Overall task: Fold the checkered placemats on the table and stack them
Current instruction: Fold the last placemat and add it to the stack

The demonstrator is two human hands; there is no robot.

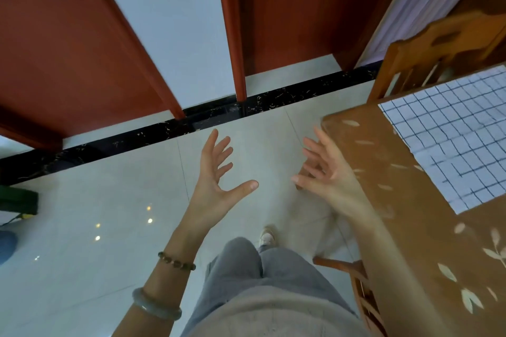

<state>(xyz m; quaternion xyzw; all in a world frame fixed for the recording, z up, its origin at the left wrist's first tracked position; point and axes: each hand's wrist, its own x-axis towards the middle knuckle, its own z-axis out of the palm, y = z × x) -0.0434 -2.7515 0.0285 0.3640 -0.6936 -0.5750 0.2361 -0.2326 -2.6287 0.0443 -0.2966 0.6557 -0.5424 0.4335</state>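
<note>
A white placemat with a dark grid (454,142) lies flat on the brown leaf-patterned table (410,227) at the right; its right part runs out of frame. My left hand (219,172) is raised over the floor, left of the table, with fingers spread and nothing in it. My right hand (325,169) is lifted near the table's left corner, fingers loosely spread, also holding nothing. Neither hand touches the placemat.
A wooden chair (427,57) stands at the table's far side and another chair (364,290) by my legs at the near left edge. Red-brown doors (68,49) and a black threshold strip (208,115) lie ahead. Pale tiled floor (109,227) stretches to the left.
</note>
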